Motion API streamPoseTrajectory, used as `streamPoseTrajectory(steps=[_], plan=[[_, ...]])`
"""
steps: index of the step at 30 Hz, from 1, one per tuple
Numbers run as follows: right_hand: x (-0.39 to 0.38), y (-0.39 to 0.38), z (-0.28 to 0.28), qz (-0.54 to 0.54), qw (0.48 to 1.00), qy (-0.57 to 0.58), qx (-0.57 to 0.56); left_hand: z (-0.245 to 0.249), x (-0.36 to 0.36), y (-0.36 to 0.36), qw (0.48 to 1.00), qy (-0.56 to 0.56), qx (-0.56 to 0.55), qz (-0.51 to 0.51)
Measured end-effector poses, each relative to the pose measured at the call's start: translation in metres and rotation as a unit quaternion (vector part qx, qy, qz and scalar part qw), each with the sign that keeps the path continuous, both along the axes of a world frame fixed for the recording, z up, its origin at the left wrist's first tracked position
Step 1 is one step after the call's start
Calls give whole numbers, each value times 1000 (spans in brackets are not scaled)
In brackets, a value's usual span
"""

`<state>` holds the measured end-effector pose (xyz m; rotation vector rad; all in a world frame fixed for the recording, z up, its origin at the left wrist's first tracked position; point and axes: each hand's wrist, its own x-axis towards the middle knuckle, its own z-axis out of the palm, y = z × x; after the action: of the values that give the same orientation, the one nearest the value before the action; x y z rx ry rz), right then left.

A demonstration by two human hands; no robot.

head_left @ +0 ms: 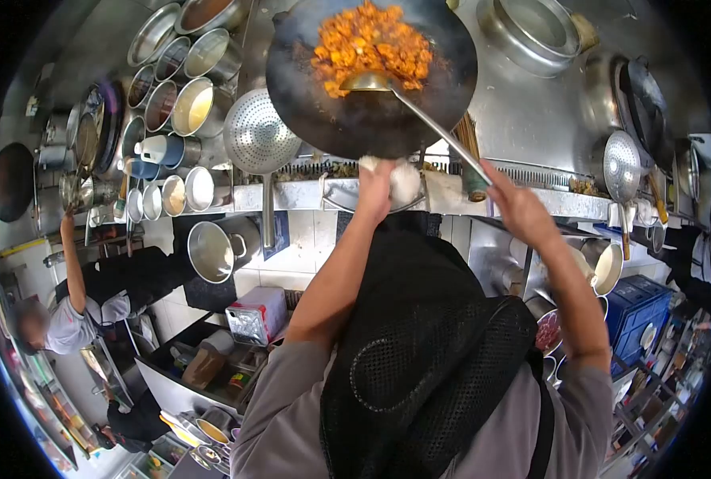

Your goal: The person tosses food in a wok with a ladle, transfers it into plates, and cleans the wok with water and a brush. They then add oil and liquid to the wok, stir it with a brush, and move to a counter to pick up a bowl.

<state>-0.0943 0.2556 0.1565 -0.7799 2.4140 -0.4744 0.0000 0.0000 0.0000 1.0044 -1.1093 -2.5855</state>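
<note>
A large dark wok [323, 120] sits on the range at the top middle, with glossy orange-brown chunks of food [371, 44] heaped on its far side. My left hand [378, 190] is closed on a white cloth [406, 184] against the wok's near rim; the wok's handle, if there is one, is hidden. In my right hand [521, 209] is the end of a long metal ladle [435, 124]. The ladle's bowl rests at the near edge of the food. Beside my right hand stands a bamboo wok brush [469, 156].
A perforated skimmer [262, 132] lies left of the wok, near several metal seasoning pots [198, 104]. A wide metal pot [531, 32] stands at the right, and another skimmer [622, 166] farther over. A co-worker [80, 319] reaches toward the counter at far left.
</note>
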Motion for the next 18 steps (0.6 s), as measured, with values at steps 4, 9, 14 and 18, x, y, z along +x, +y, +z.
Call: streamPoseTrajectory(steps=[4,9,14,18], plan=[[12,32,42,41,999,12,-14,19,51,22,1000,-11,-13,-26],[-24,-9,168,-73,963,-195,172,123,-6,-34,997,-32,52,-43],[-24,-5,57,90,990,100,34,60,12,3,995,-76,-45,43],[6,14,51,85,995,54,-22,-2,74,16,999,-22,-22,-21]])
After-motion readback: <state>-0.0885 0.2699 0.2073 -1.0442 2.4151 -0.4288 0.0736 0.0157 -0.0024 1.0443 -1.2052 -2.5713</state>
